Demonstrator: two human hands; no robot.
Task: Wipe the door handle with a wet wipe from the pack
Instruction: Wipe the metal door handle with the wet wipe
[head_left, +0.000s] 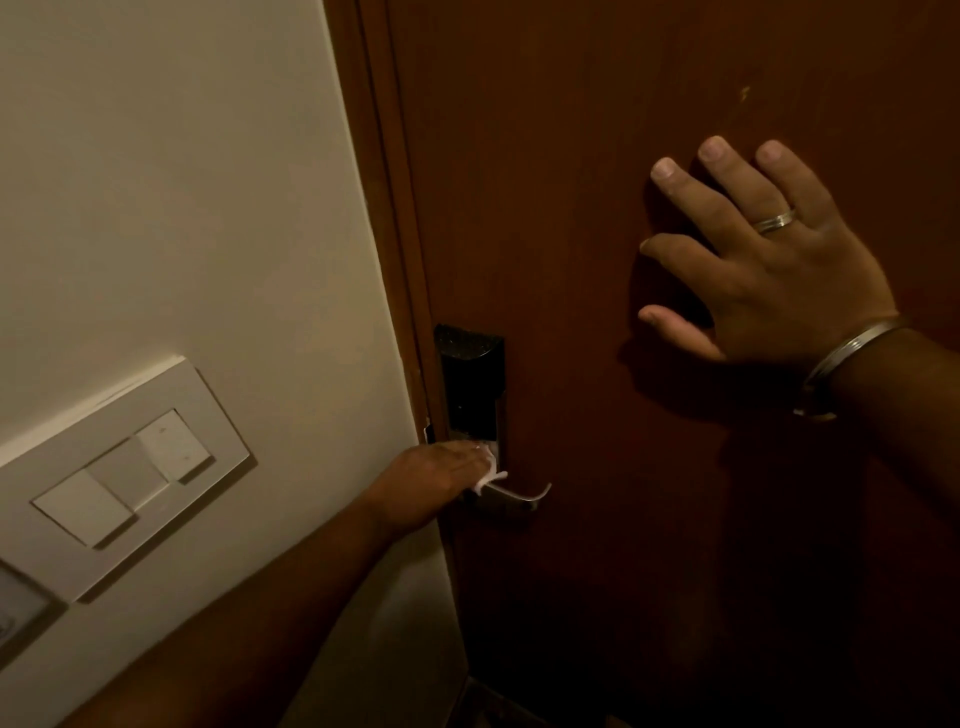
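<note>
Head view: a person's left hand (441, 480), reaching in from seven o'clock, presses a white wet wipe (487, 470) against the door handle (519, 496), which sits just below centre of the frame, at about six o'clock from the dark lock plate (470, 384) on a brown wooden door (597, 130). The fingers are curled together and clamped on the wipe at the pivot end of the lever; a twisted tail of it hangs out towards three o'clock, along the bare metal. The right hand (769, 249), at two o'clock, lies flat on the door with fingers spread apart, holding nothing; a ring (775, 221) and a metal bangle (852, 358) show on it.

The wipe looks thin, limp and very light, likely damp and apt to bunch or slip off smooth metal, so it is probably best held wadded under the fingertips and wrapped around the lever. The lever itself appears rigid, polished and slippery, with its curled free end at three o'clock not yet covered; it may turn under pressure, which the hand braced on the door would steady.

A white switch panel (124, 478) is fixed to the cream wall (182, 182) at nine o'clock. The pack is out of view. No brand, label or writing can be read in the dim light.
</note>
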